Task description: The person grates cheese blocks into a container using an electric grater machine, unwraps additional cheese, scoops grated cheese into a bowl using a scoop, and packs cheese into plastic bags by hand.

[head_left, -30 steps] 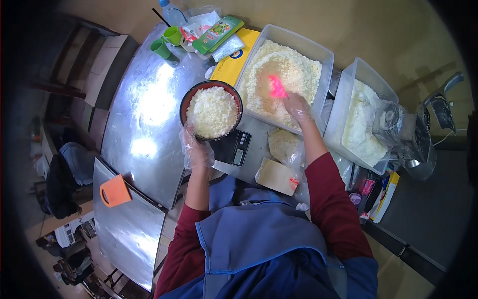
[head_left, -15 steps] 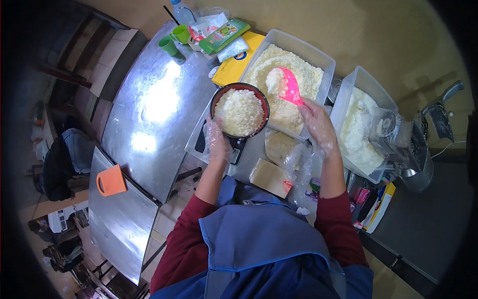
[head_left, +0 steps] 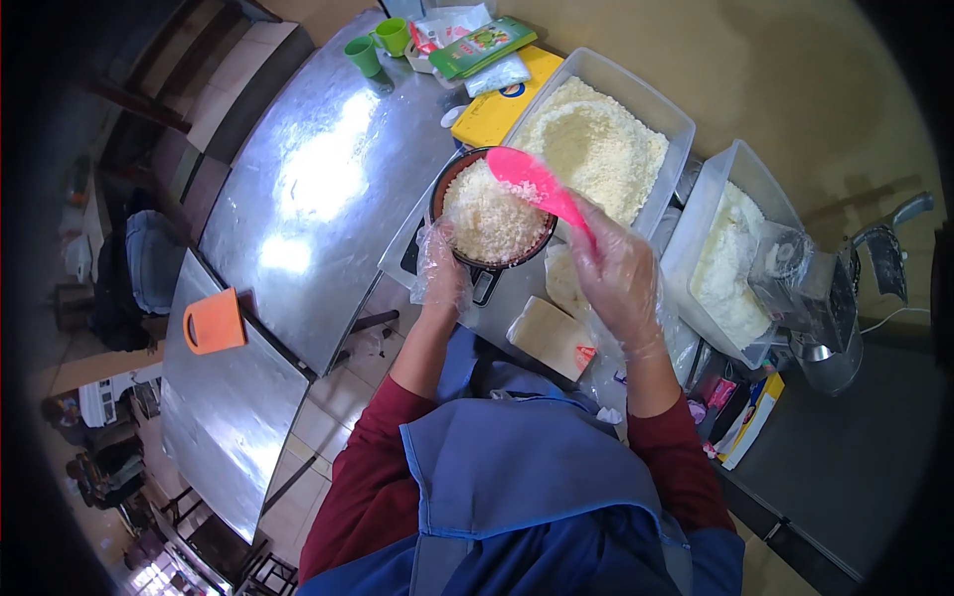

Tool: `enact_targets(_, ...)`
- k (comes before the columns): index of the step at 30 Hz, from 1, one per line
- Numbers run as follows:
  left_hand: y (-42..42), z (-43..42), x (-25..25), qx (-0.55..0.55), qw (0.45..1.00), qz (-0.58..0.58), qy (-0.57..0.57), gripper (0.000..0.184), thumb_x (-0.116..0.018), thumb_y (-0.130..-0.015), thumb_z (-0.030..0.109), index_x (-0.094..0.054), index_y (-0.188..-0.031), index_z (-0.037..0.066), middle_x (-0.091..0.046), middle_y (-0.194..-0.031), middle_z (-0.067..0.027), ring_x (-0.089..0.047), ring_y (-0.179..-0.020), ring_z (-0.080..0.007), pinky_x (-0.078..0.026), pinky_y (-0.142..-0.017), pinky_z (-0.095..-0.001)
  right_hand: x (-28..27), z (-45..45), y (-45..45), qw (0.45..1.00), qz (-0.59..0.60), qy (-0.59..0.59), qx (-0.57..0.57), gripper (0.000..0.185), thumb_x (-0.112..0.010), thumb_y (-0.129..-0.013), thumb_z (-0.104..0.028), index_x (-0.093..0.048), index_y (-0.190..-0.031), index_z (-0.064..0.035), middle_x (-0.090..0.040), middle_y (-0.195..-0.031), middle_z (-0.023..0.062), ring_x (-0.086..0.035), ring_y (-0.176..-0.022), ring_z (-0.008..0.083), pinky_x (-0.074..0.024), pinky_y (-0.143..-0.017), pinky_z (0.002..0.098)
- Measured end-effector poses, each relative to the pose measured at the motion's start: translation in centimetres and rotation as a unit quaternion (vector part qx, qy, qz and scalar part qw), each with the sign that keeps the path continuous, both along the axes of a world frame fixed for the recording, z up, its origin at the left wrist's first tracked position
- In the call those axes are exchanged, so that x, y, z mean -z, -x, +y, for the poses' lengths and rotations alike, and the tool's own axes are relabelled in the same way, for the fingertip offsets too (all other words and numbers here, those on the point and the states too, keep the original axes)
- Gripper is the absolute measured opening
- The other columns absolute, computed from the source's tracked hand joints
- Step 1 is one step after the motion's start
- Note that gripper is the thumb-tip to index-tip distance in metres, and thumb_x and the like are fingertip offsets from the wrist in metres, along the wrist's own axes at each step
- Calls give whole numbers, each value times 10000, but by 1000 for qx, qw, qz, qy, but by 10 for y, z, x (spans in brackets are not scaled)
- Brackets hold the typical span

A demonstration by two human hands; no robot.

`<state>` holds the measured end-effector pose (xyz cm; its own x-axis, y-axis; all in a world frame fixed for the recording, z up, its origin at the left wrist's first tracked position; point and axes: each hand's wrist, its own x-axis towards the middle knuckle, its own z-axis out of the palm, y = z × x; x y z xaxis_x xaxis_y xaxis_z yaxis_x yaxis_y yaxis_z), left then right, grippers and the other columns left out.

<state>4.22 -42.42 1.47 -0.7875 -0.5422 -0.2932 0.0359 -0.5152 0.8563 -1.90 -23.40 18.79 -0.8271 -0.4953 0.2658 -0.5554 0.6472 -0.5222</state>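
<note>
My left hand [head_left: 443, 266], in a clear plastic glove, grips the near left side of a dark bowl [head_left: 437, 199] with a reddish-brown inner wall. White crumbly grains [head_left: 492, 221] are heaped in the bowl. A black-and-silver kitchen scale [head_left: 485, 286] shows partly at the bowl's near edge; whether the bowl rests on it is hidden. My right hand [head_left: 618, 273], also gloved, is closed around the handle of a pink scoop [head_left: 542, 184]. The scoop's head is over the bowl's far right part, with some grains clinging to it.
A clear tub [head_left: 686, 119] of pale crumbs stands beyond the bowl, and a second tub [head_left: 785, 189] of white powder sits to its right. Nearby are a yellow box [head_left: 497, 119], a beige block [head_left: 553, 338], green cups [head_left: 363, 56], an orange cutting board [head_left: 215, 321] and a metal machine [head_left: 830, 308].
My right hand has brought the pink scoop left from the crumb tub to over the bowl. The load of crumbs has left the scoop. My left hand still holds the bowl.
</note>
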Motion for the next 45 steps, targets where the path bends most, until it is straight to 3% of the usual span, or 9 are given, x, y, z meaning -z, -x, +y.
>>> enact_targets(2,-7,-3,-23,-29,999,-24,17,477,-486,-925,369,-473,-1248,18,-572,-1177,-100,-562,-1071,-217,-425,-956,-341,10,-3,5,966,-236,75,67,346,-553,-903,-158,-571,-1238,-73,-615,-757,129,-593,-629,235,-456,-590,339)
enact_targets(5,-19,-27,-4,-40,994,-67,75,452,-434,-955,356,-484,-1220,-7,-561,-1158,-105,-538,-1061,-193,-404,-954,-322,59,13,28,908,-346,234,28,357,-541,-918,-184,-557,-1251,-57,-606,-730,118,-582,-625,182,-441,-592,300)
enact_targets(9,-37,-43,7,-7,960,-181,215,423,-334,-1000,278,-466,-1241,-44,-491,-1259,-204,-458,-1188,-264,-339,-1027,-361,100,27,70,914,-328,217,95,369,-547,-924,-191,-544,-1261,-39,-498,-667,18,-484,-629,86,-414,-591,253)
enact_targets(14,-55,-50,28,74,838,-306,446,433,-272,-1006,202,-396,-1336,-51,-303,-1440,-260,-299,-1332,-393,-212,-1125,-410,173,34,98,977,-99,26,186,347,-462,-936,-240,-568,-1197,-39,-653,-885,219,-641,-793,347,-486,-717,433)
enact_targets(24,-63,-53,83,37,898,-236,370,468,-301,-989,256,-433,-1311,-56,-371,-1390,-286,-350,-1298,-401,-241,-1103,-436,152,18,77,978,-80,-41,187,336,-455,-936,-230,-552,-1215,-70,-646,-905,239,-621,-836,409,-477,-745,490)
enact_targets(27,-65,-60,77,73,824,-253,502,449,-362,-972,228,-427,-1325,-42,-422,-1360,-266,-414,-1260,-368,-292,-1073,-422,156,20,80,980,-73,-38,183,333,-456,-935,-229,-551,-1217,-78,-644,-894,238,-622,-830,408,-479,-737,493)
enact_targets(29,-63,-74,93,-19,929,-187,318,492,-433,-957,321,-430,-1345,19,-522,-1257,-162,-456,-1207,-259,-328,-1034,-367,158,20,81,979,-69,-51,185,332,-455,-934,-228,-551,-1216,-81,-644,-892,239,-622,-827,407,-480,-734,493)
enact_targets(36,-71,-79,30,-96,945,-179,256,472,-459,-956,225,-390,-1381,30,-468,-1342,-163,-438,-1239,-242,-340,-1036,-362,159,19,81,980,-64,-60,181,332,-458,-928,-224,-552,-1209,-74,-644,-909,242,-621,-837,412,-482,-744,490)
enact_targets(45,-92,-92,38,-115,945,-198,236,517,-343,-985,457,-409,-1391,143,-475,-1335,-98,-506,-1095,-220,-452,-836,-336,162,19,79,981,-70,-61,173,341,-450,-926,-222,-560,-1198,-50,-642,-902,254,-620,-848,414,-477,-761,491)
